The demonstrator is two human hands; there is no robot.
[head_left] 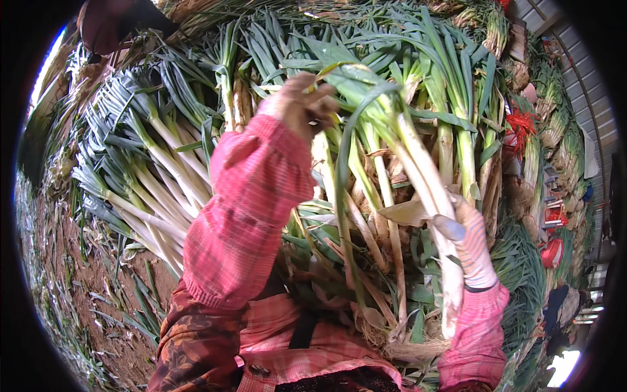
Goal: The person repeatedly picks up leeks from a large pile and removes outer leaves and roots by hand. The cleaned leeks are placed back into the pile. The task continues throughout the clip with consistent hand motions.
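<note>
My right hand, in a striped glove with grey fingertips, grips the white stalks of long green onions. Their green leaves bend over at the top, near my left hand. Raised and slightly blurred, my left hand has curled fingers beside a yellowed leaf; whether it holds that leaf I cannot tell. Below lie looser onions with brown dry skins and stringy roots, close to my lap. At the left is a pile of peeled onions with clean white stalks.
More unpeeled onions stand packed ahead. Leaf scraps litter the brown ground at left. Along the right are onion bundles, red ties and a corrugated wall. A dark shape is at top left.
</note>
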